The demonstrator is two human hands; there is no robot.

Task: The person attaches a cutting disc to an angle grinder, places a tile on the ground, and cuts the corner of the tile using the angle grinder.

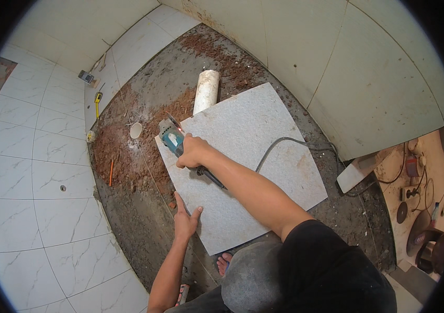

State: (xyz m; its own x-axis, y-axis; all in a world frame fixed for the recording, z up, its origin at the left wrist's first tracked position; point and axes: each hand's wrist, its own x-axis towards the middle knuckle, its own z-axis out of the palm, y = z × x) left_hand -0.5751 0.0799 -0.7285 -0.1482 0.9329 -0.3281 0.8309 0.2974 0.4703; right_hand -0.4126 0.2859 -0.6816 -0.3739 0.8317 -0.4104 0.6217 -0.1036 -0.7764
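Note:
A large square pale grey tile (279,151) lies tilted across the rough ground, its far side by a white pipe (207,89). My right hand (197,151) is wrapped round a teal angle grinder (172,137) at the tile's far left corner, where a small orange glow shows by the grinder's head. The grinder's black cord (279,143) loops over the tile. At the tile's near left edge, my left hand (184,223) grips it with the thumb on top; the other fingers lie along or under the edge, partly hidden.
Marbled white floor tiles (60,177) cover the left side. Reddish soil and grey mortar surround an upright pipe end (136,130), an orange pencil-like stick (111,172) and a yellow tape measure (98,99). At right lie a tile offcut (355,175), a power strip (410,193), and discs.

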